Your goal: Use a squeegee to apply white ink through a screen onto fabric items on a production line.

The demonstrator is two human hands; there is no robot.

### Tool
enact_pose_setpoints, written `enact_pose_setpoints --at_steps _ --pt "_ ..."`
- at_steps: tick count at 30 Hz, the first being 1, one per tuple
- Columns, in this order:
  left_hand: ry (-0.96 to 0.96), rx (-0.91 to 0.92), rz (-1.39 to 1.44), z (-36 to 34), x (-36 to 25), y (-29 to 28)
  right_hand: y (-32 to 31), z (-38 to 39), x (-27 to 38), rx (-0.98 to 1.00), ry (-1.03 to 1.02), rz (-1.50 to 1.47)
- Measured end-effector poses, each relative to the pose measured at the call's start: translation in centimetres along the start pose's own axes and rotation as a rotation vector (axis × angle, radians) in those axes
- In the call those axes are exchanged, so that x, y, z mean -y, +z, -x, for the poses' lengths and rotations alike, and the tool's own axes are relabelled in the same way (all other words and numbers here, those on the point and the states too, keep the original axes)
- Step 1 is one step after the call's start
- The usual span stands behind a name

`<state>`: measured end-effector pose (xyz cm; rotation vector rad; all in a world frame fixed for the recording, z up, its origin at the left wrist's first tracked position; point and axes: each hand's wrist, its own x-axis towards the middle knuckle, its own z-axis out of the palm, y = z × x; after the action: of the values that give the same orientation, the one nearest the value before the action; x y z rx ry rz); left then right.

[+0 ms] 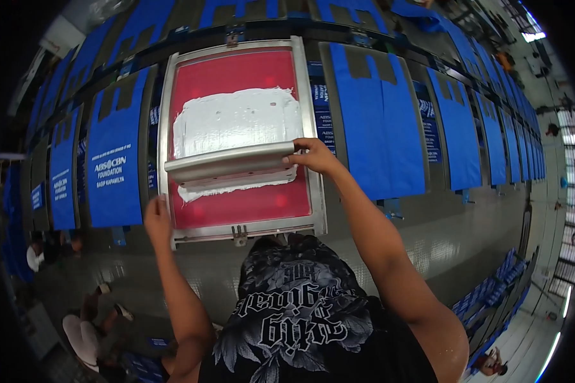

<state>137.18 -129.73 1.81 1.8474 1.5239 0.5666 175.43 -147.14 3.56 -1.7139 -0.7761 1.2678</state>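
A screen-printing frame with a metal rim and red mesh lies in front of me. White ink is spread thickly over the middle of the mesh. Across the ink rests a long metal squeegee, tilted with its right end a little higher in view. My right hand pinches the squeegee's right end between thumb and fingers. Beside the frame's left rim, below the squeegee's left end, is my left hand. Its fingers are loosely bent and apart, with nothing visible in them.
Blue bag-shaped fabric pieces lie on boards in rows left, right and beyond the frame; some at left bear white print. A metal hinge clip sits at the frame's near edge. Other people are low at left and at lower right.
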Motion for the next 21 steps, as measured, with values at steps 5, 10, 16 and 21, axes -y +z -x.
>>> enact_pose_setpoints --at_steps 5,10,16,21 --pt "-0.236 0.155 0.192 -4.2 4.6 0.8 1.8 -2.2 -3.0 -0.144 -0.044 -0.163" --pt "-0.109 0.145 0.228 -0.2 -0.9 0.5 -2.7 2.4 0.5 -0.188 -0.040 -0.072" --pt "-0.048 0.295 0.416 6.4 -10.1 12.4 -17.3 10.6 -2.7 -0.366 -0.041 -0.091" --pt "0.003 0.284 0.391 12.2 -16.3 24.1 -28.7 15.9 -7.5 -0.423 -0.061 -0.065"
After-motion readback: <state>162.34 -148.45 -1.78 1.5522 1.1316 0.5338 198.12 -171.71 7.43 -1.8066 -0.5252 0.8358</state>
